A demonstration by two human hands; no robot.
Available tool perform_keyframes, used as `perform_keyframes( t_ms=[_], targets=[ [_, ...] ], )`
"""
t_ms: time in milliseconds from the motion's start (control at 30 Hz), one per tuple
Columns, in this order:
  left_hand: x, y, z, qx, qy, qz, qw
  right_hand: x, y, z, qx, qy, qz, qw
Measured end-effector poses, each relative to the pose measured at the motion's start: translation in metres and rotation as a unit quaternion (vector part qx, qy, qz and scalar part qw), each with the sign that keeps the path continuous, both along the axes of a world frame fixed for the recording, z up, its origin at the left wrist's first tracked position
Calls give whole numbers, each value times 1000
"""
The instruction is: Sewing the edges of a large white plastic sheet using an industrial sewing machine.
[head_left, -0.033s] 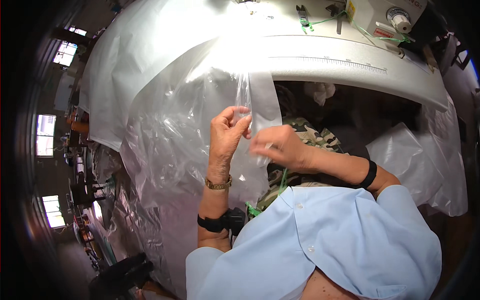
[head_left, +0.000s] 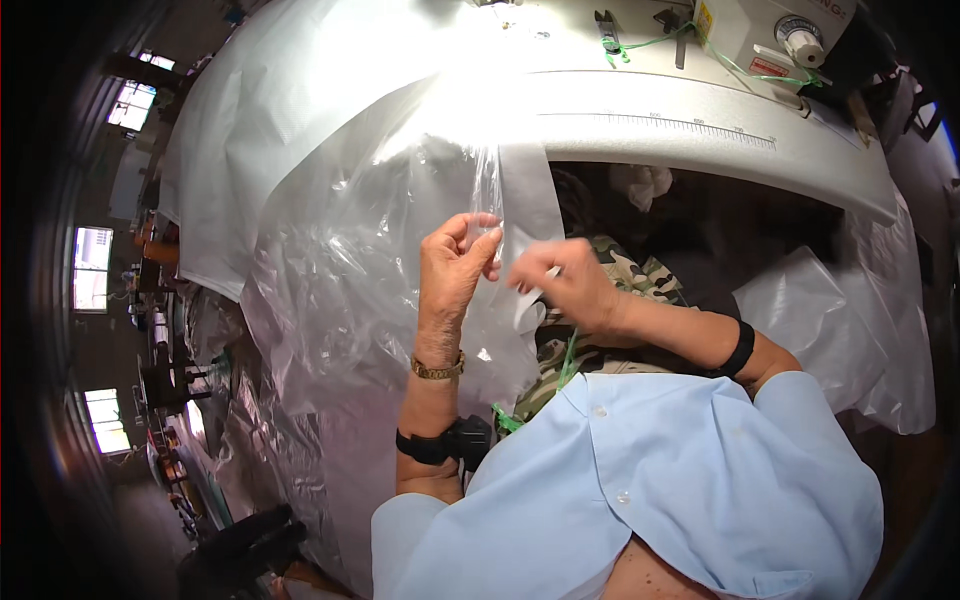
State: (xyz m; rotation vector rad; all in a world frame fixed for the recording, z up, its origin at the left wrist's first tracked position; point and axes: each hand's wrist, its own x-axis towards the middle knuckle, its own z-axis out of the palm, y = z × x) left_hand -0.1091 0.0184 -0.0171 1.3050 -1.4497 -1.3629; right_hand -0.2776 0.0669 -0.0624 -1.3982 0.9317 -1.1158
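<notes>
Just right of the left hand's grip [head_left: 457, 265], the right hand [head_left: 570, 285] is motion-blurred; a pale streak [head_left: 527, 308] below its fingers is too smeared to identify. Above the grip, glare washes out the film [head_left: 350, 245]. Well above and right, the machine [head_left: 745, 35] is cut by the top edge; scale marks [head_left: 700, 128] illegible.

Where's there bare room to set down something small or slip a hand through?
A bare strip of white tabletop lies between the green thread and the ruler scale. Crowded upper right: sewing machine, small dark tool. Leftward, clear plastic drapes over the edge. Between the left hand and right hand, only a narrow gap shows.
</notes>
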Motion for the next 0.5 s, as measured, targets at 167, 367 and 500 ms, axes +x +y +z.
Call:
perform_keyframes(
  t_ms=[167, 367, 500],
  targets=[
    [5, 0, -5, 74, 91, -20, 993, 14, -18, -2, 167, -177, -15, 970],
    [7, 3, -3, 42, 56, 8, 998, 15, -28, -23, 98, -197, 62, 973],
    [12, 7, 1, -11, -17, 59, 998, 14, -29, -37, 93, -145, 10, 985]
  ],
)
